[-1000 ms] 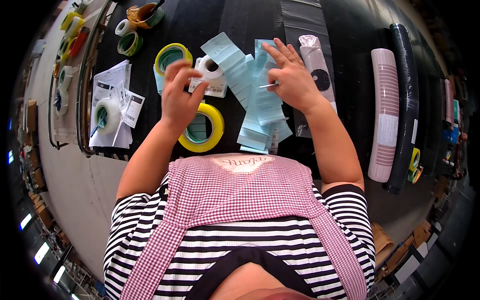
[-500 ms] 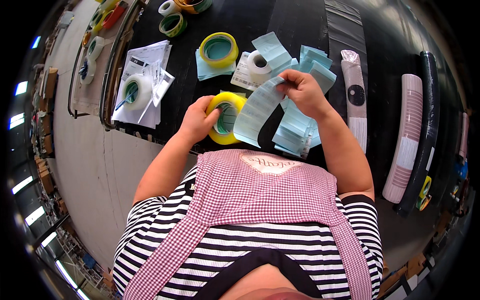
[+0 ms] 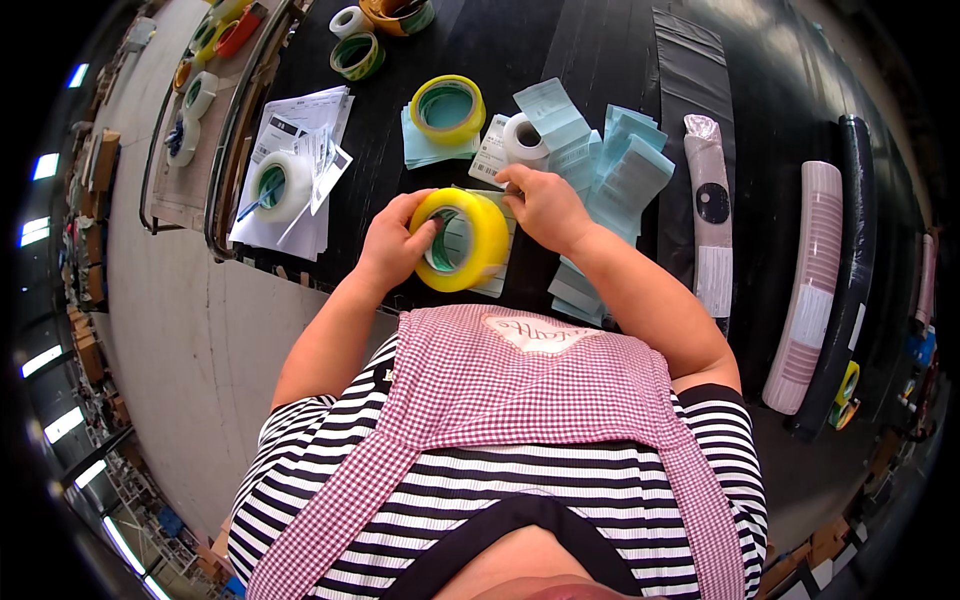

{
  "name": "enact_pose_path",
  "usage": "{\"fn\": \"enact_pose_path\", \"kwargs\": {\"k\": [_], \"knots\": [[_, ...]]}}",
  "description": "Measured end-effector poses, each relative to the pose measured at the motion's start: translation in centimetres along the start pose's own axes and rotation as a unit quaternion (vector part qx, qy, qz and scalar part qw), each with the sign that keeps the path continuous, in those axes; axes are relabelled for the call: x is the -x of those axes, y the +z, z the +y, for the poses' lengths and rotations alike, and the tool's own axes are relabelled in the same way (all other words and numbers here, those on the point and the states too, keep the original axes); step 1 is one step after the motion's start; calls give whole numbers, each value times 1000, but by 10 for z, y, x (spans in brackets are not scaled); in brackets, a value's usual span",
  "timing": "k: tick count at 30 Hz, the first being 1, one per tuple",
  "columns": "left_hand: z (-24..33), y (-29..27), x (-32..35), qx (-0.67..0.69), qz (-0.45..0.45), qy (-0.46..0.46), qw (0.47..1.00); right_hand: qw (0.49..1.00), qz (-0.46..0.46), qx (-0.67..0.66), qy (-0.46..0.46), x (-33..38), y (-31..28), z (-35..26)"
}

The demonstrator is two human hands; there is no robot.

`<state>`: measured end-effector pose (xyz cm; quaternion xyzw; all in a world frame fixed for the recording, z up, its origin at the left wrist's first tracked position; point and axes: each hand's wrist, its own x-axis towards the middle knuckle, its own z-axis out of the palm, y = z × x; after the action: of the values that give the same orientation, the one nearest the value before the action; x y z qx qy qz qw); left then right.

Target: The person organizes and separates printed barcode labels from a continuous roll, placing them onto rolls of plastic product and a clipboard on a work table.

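Note:
My left hand [image 3: 393, 243] grips a large yellow roll of packing tape [image 3: 491, 240], with the thumb in its green-lined core. Behind the roll lies a pale slip [image 3: 512, 222], its right edge showing. My right hand [image 3: 552, 210] is closed in a pinch beside the top of that slip; what sits between the fingertips is too small to make out. Pale blue printed slips [image 3: 630, 180] fan out beyond the right wrist, and more slips [image 3: 578, 292] lie under the forearm. A white roll [image 3: 523, 140] stands by a barcoded label [image 3: 488, 155].
Another yellow tape roll [image 3: 446, 110] rests on a blue slip stack [image 3: 422, 150]. At left, a clear tape roll [image 3: 283, 187] and a pen sit on white papers [image 3: 300, 110]. Wrapped rolls [image 3: 805, 285] lie at right. A metal-framed cart [image 3: 150, 190] stands beyond the table's left edge.
My right hand has come left and down toward the tape roll, and the blue slip it held up is no longer raised. My left hand keeps its grip on the roll.

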<state>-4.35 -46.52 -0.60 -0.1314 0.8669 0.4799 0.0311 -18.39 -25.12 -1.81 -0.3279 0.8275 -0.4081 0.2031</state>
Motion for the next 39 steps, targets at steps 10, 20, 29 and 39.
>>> {"fn": "enact_pose_path", "kwargs": {"k": [10, 20, 29, 39], "knots": [[19, 9, -2, -197, 29, 54, 978, 975, 174, -127, 63, 48, -132, 34], [88, 32, -38, -158, -41, 176, 971, 951, 228, 185, 98, 60, -132, 53], [89, 105, -43, -203, -227, 376, 875, 947, 221, 193, 130, 54, -128, 52], [119, 26, -32, -119, -93, 438, 886, 974, -49, 106, -196, 28, -114, 22]]}}
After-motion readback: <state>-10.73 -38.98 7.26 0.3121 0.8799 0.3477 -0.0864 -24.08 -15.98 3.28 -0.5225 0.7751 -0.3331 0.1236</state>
